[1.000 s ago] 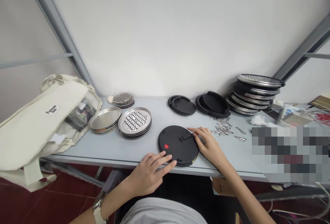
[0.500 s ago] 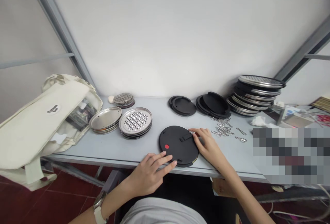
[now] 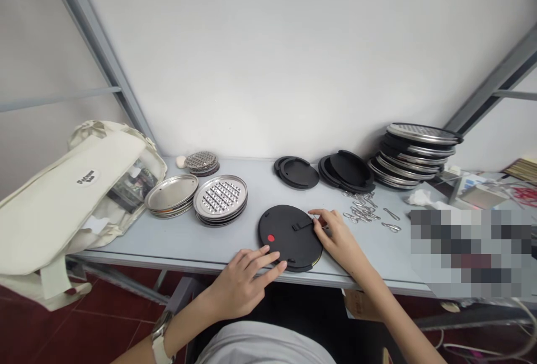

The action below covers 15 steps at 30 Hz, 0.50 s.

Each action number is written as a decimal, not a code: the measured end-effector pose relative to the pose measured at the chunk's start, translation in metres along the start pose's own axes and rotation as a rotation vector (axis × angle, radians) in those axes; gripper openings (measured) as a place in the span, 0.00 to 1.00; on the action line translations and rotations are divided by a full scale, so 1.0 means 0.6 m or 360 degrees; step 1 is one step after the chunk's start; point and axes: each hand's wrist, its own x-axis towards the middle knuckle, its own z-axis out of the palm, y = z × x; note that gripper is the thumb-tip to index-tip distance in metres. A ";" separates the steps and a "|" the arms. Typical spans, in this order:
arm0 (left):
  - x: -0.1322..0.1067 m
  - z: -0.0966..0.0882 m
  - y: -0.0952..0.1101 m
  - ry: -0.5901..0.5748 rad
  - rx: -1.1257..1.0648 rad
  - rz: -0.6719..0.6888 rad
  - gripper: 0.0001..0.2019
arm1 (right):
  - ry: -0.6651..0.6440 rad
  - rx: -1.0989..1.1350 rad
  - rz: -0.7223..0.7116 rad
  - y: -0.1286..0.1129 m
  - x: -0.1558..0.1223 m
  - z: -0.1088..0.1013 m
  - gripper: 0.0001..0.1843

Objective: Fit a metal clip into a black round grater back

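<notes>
A round black disc [image 3: 289,246] with a red dot and a small raised slot lies flat near the table's front edge. The spread fingers of my left hand [image 3: 247,280] rest on its lower left rim. At the upper right rim, beside the slot, my right hand [image 3: 335,238] is closed in a pinch. A bit of silver metal shows at those fingers and looks like a small wire clip, mostly hidden. Several loose wire clips [image 3: 361,211] are scattered to the right of this hand.
Left of the disc stand stacks of round metal grater plates [image 3: 222,196] and plain metal plates [image 3: 173,192]. Black discs [image 3: 298,174] and a tall stack of assembled graters [image 3: 413,157] are along the back. A cream bag [image 3: 71,190] hangs over the left edge.
My right fingers have shifted very slightly at the disc's rim, and a bit of metal now shows by them. My left hand and the disc stay nearly the same.
</notes>
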 end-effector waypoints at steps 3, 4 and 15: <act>0.000 0.000 0.000 -0.0001 0.0002 0.0002 0.31 | -0.0013 0.0021 0.0037 -0.002 0.000 -0.001 0.14; 0.000 0.000 0.000 0.0002 -0.0002 0.0002 0.31 | -0.0016 0.0030 0.0049 -0.002 0.000 -0.001 0.14; -0.001 0.000 0.000 -0.0005 0.0023 0.0005 0.31 | -0.0020 0.0089 0.0101 0.001 0.001 0.000 0.12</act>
